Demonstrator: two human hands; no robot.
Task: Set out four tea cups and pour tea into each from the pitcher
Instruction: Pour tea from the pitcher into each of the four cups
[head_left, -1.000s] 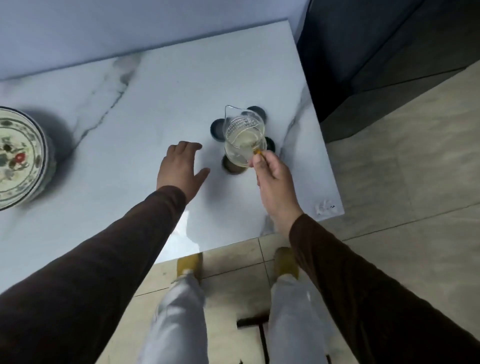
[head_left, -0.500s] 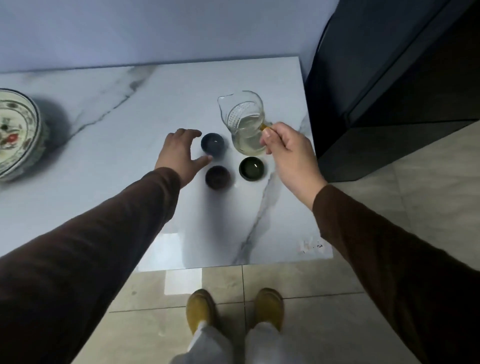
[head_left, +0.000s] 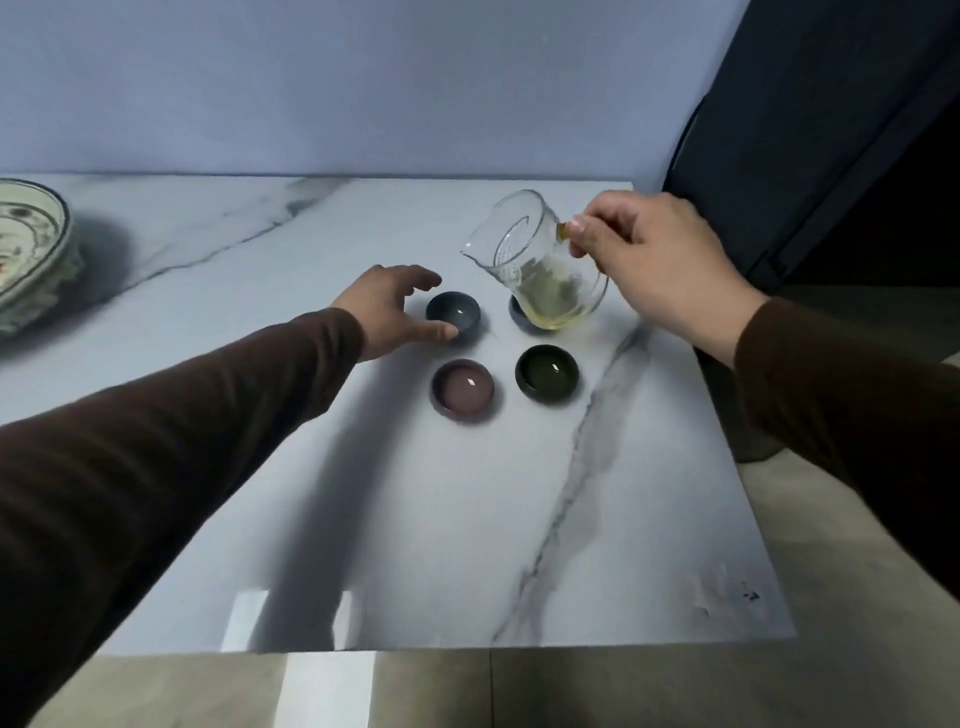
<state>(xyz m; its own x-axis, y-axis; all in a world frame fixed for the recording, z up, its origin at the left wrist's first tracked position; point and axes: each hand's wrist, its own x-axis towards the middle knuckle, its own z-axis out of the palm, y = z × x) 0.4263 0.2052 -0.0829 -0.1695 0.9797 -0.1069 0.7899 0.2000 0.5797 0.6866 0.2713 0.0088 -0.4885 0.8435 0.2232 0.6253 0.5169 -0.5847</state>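
- Our right hand (head_left: 660, 265) pinches the handle of the glass pitcher (head_left: 540, 265), which is tilted with its spout toward our left, pale tea pooled at its bottom.
- Directly under the pitcher sits a fourth cup (head_left: 519, 316), mostly hidden.
- Our left hand (head_left: 387, 309) lies open on the marble table (head_left: 597, 519), thumb touching the grey-blue cup (head_left: 453, 312).
- Nearer us than the pitcher stand the purple cup (head_left: 462, 388) and the dark green cup (head_left: 547, 372).
- Far left of both hands sits a patterned bowl (head_left: 26, 249).
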